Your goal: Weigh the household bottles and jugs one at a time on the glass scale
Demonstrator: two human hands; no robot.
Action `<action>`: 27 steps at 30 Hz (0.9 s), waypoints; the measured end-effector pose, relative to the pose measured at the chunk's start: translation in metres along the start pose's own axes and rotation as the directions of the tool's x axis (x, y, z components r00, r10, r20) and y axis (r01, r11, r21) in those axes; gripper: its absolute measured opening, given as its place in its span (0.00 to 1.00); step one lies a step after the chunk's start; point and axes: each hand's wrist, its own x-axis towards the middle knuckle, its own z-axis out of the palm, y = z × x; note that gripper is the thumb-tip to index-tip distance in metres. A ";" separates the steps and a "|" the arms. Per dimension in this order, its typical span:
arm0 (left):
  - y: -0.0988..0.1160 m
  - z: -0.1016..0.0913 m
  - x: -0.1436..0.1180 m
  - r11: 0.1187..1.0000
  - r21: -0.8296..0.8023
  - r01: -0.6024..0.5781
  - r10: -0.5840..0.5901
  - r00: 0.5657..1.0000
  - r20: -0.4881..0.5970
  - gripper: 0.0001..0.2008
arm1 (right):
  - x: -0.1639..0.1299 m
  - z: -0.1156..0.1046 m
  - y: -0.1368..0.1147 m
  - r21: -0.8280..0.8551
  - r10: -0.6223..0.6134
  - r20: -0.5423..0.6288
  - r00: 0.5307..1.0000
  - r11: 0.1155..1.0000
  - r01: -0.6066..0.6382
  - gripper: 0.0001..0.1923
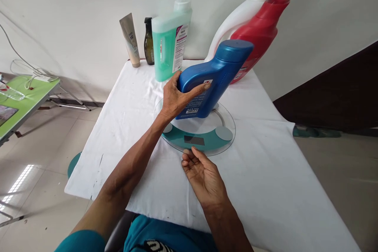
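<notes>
My left hand (175,96) is wrapped round a blue plastic bottle (218,75) with a ribbed screw cap, its thumb across the front and the other fingers hidden behind. The bottle leans right, above the round glass scale (195,141); whether its base touches the glass I cannot tell. That scale has a teal front band, a dark display and pale round pads. At its front edge, my right hand (203,177) is turned palm up, thumb at the rim and a fingertip showing faintly beneath the glass, so the fingers pinch the edge.
Behind the scale stand a tan tube (130,41), a dark small bottle (149,41), a green liquid bottle (165,47), a white jug (233,23) and a red bottle (260,27). A white cloth (265,173) covers the table. At left is a green table (32,94) with cables.
</notes>
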 end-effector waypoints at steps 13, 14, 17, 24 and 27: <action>-0.002 -0.001 0.000 1.000 0.000 0.009 -0.009 1.000 0.001 0.27 | -0.010 0.013 0.005 0.097 -0.020 0.001 1.000 0.995 0.020 0.09; -0.002 -0.001 0.000 1.000 -0.004 0.013 -0.013 1.000 0.005 0.27 | -0.010 0.014 0.006 0.114 -0.020 -0.001 1.000 0.993 0.020 0.09; -0.002 0.000 0.000 1.000 -0.018 0.009 -0.009 1.000 0.007 0.27 | -0.009 0.015 0.008 0.153 -0.022 -0.009 1.000 0.988 0.023 0.10; -0.006 0.002 0.001 0.999 -0.035 -0.029 0.029 1.000 -0.003 0.26 | -0.008 0.017 0.006 0.160 -0.006 -0.030 1.000 0.987 0.011 0.09; -0.006 0.002 0.001 0.998 -0.050 -0.037 0.037 0.999 -0.001 0.26 | -0.008 0.018 0.006 0.168 -0.010 -0.049 0.999 0.986 0.018 0.09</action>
